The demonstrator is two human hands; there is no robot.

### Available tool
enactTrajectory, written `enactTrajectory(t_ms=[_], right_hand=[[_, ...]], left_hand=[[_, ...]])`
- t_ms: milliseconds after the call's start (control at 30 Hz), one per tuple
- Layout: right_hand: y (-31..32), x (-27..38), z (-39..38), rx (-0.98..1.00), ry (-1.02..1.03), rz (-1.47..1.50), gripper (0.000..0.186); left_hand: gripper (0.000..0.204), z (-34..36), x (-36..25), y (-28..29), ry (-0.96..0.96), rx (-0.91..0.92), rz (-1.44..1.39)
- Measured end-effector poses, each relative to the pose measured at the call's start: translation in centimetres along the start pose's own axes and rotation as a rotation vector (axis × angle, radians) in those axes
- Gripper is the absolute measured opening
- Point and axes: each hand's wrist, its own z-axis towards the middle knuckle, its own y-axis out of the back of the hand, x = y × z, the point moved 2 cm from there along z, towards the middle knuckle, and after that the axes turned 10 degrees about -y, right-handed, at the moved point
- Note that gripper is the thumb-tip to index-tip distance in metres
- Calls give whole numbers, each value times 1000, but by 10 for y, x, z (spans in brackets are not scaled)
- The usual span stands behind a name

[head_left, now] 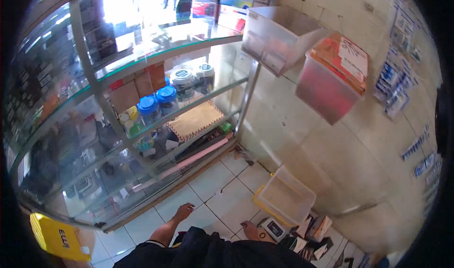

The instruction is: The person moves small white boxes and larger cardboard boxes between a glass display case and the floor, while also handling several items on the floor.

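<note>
My left hand point(184, 211) reaches out over the white floor tiles with its fingers apart and nothing in it. To its right, my right hand point(249, 229) is low over the floor, its fingers loosely bent and apart; I see nothing held in it. Beside that hand lies a small white box with a dark label point(274, 229). A pile of small dark and white boxes point(302, 237) lies just past it. Behind them a clear plastic bin with a yellow rim point(285, 197) leans tilted toward the wall.
A glass display cabinet point(90, 86) fills the left, its shelves holding jars with blue lids point(148, 104) and a brown envelope point(196, 120). Two plastic bins, one whitish point(272, 50) and one reddish point(326, 83), are up by the wall. A yellow box point(56, 237) stands lower left.
</note>
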Motion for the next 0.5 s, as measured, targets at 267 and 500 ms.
enactTrajectory(t_ms=[267, 500], right_hand=[[43, 111, 129, -169, 434, 190, 13], [140, 307, 218, -192, 592, 493, 11]], left_hand=[[16, 92, -141, 33, -216, -205, 6], [18, 209, -328, 101, -405, -323, -93]])
